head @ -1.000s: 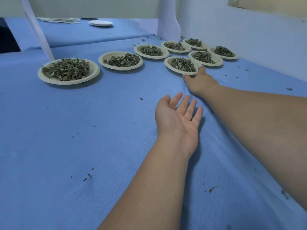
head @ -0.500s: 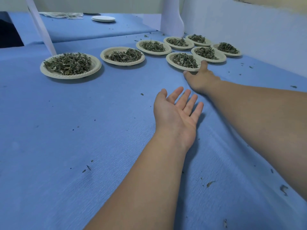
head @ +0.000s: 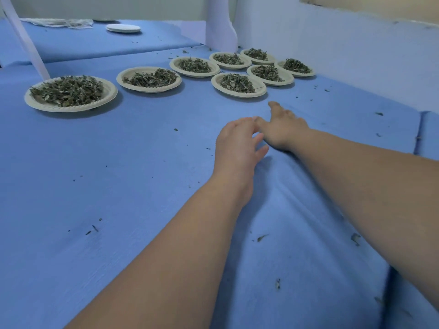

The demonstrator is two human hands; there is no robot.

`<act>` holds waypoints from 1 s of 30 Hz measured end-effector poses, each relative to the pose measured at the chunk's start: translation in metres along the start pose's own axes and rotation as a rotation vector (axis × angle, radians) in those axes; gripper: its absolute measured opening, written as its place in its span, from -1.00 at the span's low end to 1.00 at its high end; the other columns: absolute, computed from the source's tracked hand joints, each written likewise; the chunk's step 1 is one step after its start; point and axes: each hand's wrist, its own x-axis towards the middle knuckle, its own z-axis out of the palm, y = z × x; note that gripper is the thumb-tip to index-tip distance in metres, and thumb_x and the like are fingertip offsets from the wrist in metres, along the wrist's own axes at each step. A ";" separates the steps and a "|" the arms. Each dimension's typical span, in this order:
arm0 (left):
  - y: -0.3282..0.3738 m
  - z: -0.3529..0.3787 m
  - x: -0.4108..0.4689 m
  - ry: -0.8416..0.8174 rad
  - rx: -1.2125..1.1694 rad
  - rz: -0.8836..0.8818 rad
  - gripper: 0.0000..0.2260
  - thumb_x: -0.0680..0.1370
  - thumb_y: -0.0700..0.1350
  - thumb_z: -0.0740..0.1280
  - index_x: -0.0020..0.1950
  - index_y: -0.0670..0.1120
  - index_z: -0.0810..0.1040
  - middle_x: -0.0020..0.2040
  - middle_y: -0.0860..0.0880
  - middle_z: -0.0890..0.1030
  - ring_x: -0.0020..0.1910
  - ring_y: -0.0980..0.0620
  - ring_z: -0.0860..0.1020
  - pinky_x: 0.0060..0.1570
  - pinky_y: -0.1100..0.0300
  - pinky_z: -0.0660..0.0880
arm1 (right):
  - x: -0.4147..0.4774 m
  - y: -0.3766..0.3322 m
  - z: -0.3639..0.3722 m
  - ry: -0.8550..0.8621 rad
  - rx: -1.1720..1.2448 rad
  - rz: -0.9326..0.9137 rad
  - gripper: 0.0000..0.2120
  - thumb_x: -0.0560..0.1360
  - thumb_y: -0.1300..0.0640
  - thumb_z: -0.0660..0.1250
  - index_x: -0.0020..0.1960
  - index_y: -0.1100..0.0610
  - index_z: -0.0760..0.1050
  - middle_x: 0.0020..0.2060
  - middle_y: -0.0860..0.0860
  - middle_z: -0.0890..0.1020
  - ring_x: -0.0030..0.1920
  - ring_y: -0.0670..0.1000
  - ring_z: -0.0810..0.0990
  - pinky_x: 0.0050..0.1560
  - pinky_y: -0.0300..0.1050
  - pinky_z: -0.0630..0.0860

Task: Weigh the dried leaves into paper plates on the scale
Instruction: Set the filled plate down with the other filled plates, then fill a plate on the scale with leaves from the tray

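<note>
Several paper plates heaped with dried leaves stand on the blue cloth. The largest-looking plate (head: pixel 71 94) is at the far left, another plate (head: pixel 149 79) beside it, and the nearest of the right cluster (head: pixel 238 85) lies just beyond my hands. My left hand (head: pixel 237 143) hovers palm down with relaxed fingers, holding nothing. My right hand (head: pixel 282 129) stretches forward with its fingers flat on the cloth, a short way in front of that nearest plate. The two hands touch or nearly touch at the fingertips. No scale is in view.
Blue cloth (head: pixel 118 186) covers the table, wrinkled under my arms and strewn with leaf crumbs. A stack of empty white plates (head: pixel 123 28) sits on the far table. A pale wall (head: pixel 344 55) bounds the right side; a white slanted bar (head: pixel 26 43) stands at left.
My left hand has turned from palm up to palm down and moved forward toward the right hand. My right hand has drawn back a little from the nearest plate.
</note>
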 end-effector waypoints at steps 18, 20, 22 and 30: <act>-0.062 0.034 -0.051 -0.257 1.301 0.463 -0.72 0.56 -0.12 0.27 0.26 0.01 0.56 0.17 -0.02 0.63 0.19 0.00 0.56 0.01 0.22 0.36 | -0.183 0.072 -0.030 -0.186 -0.106 -0.145 -0.36 0.63 -0.14 0.00 0.65 -0.04 -0.08 0.64 0.08 -0.09 0.63 0.12 -0.11 0.56 0.29 -0.09; -0.070 0.037 -0.068 -0.262 1.368 0.494 -0.76 0.58 -0.12 0.27 0.23 -0.01 0.58 0.06 0.02 0.62 0.06 0.00 0.53 -0.17 0.32 0.29 | -0.208 0.079 -0.039 -0.237 -0.099 -0.172 -0.36 0.64 -0.11 0.03 0.65 -0.03 -0.10 0.64 0.06 -0.10 0.63 0.10 -0.11 0.57 0.25 -0.09; -0.079 0.040 -0.091 -0.286 1.371 0.521 -0.77 0.57 -0.13 0.27 0.21 -0.03 0.58 -0.02 0.05 0.60 0.00 -0.01 0.53 -0.25 0.36 0.28 | -0.235 0.090 -0.051 -0.262 -0.057 -0.212 -0.38 0.65 -0.03 0.08 0.65 0.01 -0.03 0.63 0.08 0.02 0.61 0.12 0.02 0.57 0.20 0.04; -0.123 0.102 -0.180 -0.480 1.096 0.579 -0.72 0.57 -0.19 0.21 0.15 0.14 0.55 0.04 0.17 0.65 0.05 0.27 0.58 -0.07 0.51 0.39 | -0.348 0.172 -0.101 -0.016 0.293 -0.168 -0.55 0.67 0.04 0.10 0.55 0.05 0.23 0.59 0.04 0.17 0.59 0.00 0.09 0.54 0.06 0.16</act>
